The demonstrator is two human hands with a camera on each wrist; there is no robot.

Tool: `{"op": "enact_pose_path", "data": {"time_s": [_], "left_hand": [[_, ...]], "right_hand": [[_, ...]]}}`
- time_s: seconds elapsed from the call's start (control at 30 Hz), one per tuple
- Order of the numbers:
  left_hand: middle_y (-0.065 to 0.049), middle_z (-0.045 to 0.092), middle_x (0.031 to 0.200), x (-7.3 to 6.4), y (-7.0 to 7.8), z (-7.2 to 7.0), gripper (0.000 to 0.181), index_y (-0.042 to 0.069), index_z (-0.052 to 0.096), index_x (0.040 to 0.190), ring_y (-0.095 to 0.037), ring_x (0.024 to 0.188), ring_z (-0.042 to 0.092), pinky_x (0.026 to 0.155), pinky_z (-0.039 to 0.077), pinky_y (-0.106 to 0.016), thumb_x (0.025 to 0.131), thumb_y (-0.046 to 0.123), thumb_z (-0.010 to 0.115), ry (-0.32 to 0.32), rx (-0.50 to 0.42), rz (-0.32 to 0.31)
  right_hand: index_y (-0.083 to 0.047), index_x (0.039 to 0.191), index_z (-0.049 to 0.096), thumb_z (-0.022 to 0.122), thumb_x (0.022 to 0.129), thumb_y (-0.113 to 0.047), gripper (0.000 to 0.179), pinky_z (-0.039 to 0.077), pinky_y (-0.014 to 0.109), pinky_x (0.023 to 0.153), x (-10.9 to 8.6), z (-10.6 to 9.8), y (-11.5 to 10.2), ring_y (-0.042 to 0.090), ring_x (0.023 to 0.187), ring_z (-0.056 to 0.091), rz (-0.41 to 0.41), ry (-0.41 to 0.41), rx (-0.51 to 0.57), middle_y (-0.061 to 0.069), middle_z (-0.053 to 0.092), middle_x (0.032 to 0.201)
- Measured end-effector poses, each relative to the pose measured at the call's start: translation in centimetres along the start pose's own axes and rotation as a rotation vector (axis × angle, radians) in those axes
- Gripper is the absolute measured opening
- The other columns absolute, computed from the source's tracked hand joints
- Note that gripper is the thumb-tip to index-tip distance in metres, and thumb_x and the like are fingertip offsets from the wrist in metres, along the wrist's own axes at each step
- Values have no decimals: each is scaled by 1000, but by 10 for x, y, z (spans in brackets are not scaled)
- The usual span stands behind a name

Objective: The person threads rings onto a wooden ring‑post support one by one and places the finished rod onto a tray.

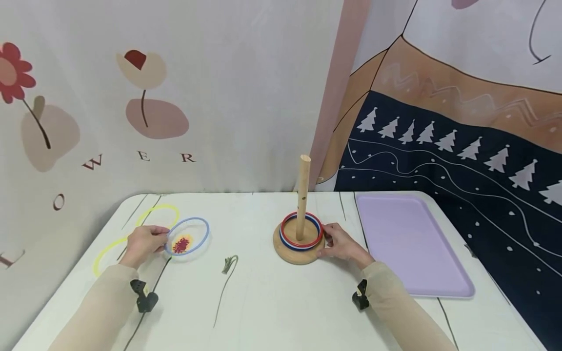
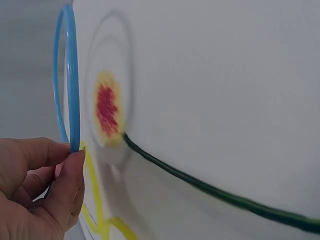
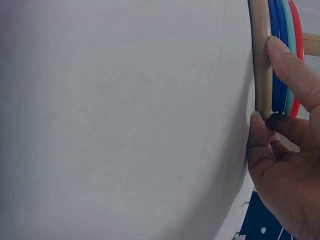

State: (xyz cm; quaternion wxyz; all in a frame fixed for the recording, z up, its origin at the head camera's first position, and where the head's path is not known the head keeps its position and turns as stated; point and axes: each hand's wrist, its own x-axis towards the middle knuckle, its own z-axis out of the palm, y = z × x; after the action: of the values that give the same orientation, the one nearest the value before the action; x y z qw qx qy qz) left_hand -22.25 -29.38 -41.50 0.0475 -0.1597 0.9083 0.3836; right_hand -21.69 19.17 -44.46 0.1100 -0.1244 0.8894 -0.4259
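My left hand (image 1: 147, 243) pinches a light blue ring (image 2: 73, 85) between thumb and fingers, and the ring is held tilted just above the table. Two yellow rings (image 1: 164, 206) lie around and behind that hand. My right hand (image 1: 340, 244) grips the right edge of a round wooden base (image 1: 293, 258), its thumb on the upper face. From the base rises an upright wooden peg (image 1: 303, 190). Around the foot of the peg lies a stack of rings: blue ones (image 3: 275, 90) at the bottom, a pale teal one (image 3: 289, 30), and a red ring (image 3: 298, 35) on top.
A lilac tray (image 1: 404, 243) lies to the right of the right hand. The white tabletop (image 1: 259, 302) carries printed flowers and stems. Behind it hangs a patterned cloth (image 1: 246, 97), with a dark one (image 1: 483, 204) on the right.
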Motion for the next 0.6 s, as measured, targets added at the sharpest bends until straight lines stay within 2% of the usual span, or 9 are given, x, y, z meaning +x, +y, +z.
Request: {"op": "enact_pose_path", "data": {"time_s": [0.1, 0.13, 0.17, 0.23, 0.33, 0.37, 0.4, 0.53, 0.6], "left_hand": [[-24, 60, 112, 35, -20, 10, 32, -4, 59, 118, -18, 81, 63, 61, 56, -24, 89, 10, 58, 21, -40, 53], [-24, 59, 113, 37, -16, 10, 32, -4, 58, 119, -20, 84, 63, 63, 57, -25, 90, 10, 58, 17, -57, 62], [-21, 61, 110, 47, -22, 14, 31, 0, 60, 117, -17, 82, 64, 60, 56, -21, 90, 12, 59, 36, -74, 97], [-13, 63, 104, 55, -19, 15, 29, 4, 61, 116, -14, 81, 64, 60, 57, -21, 90, 17, 62, 30, -142, 141], [-13, 63, 103, 37, 17, 5, 33, 1, 60, 118, -15, 84, 64, 66, 58, -26, 89, 15, 64, -33, -239, 169], [-9, 64, 99, 43, 17, 7, 32, 3, 62, 116, -12, 81, 64, 64, 58, -25, 88, 17, 66, -29, -271, 184], [-10, 64, 101, 39, 28, 4, 35, 1, 61, 118, -15, 84, 64, 68, 58, -28, 88, 16, 67, -58, -298, 179], [-7, 65, 100, 47, 45, 7, 36, 3, 62, 117, -15, 84, 64, 70, 58, -28, 85, 18, 71, -69, -369, 234], [-8, 63, 102, 38, 63, 5, 38, 4, 61, 118, -16, 86, 63, 73, 58, -28, 85, 19, 71, -86, -377, 265]], "right_hand": [[7, 136, 42, 80, 73, -7, 75, 40, 26, 73, 0, 0, 0, 22, 93, 43, 9, 2, 2, 16, 41, 113], [7, 136, 43, 80, 73, -7, 74, 40, 26, 73, 0, 0, -1, 22, 93, 43, 13, 4, 3, 16, 42, 113], [7, 136, 43, 80, 73, -7, 74, 40, 26, 73, 0, 0, -1, 22, 93, 43, 17, 5, 2, 16, 42, 113], [6, 135, 43, 80, 73, -7, 74, 40, 27, 73, 0, 0, -2, 22, 92, 43, 21, 4, 2, 16, 41, 113], [7, 135, 43, 80, 73, -7, 74, 40, 27, 73, -1, 0, -3, 21, 92, 43, 15, 4, -1, 16, 42, 113], [7, 135, 43, 80, 73, -7, 74, 40, 26, 72, -1, 0, -3, 21, 92, 43, 10, 3, -1, 16, 42, 113], [8, 135, 43, 80, 73, -7, 74, 40, 26, 72, -2, 0, -3, 21, 92, 43, 8, 3, -1, 16, 42, 113], [7, 135, 43, 80, 73, -7, 74, 40, 26, 72, -2, 0, -3, 21, 91, 43, 8, 5, -4, 16, 42, 113], [7, 135, 43, 80, 72, -7, 74, 40, 26, 72, -2, 0, -3, 21, 91, 43, 6, 6, -1, 16, 42, 113]]}}
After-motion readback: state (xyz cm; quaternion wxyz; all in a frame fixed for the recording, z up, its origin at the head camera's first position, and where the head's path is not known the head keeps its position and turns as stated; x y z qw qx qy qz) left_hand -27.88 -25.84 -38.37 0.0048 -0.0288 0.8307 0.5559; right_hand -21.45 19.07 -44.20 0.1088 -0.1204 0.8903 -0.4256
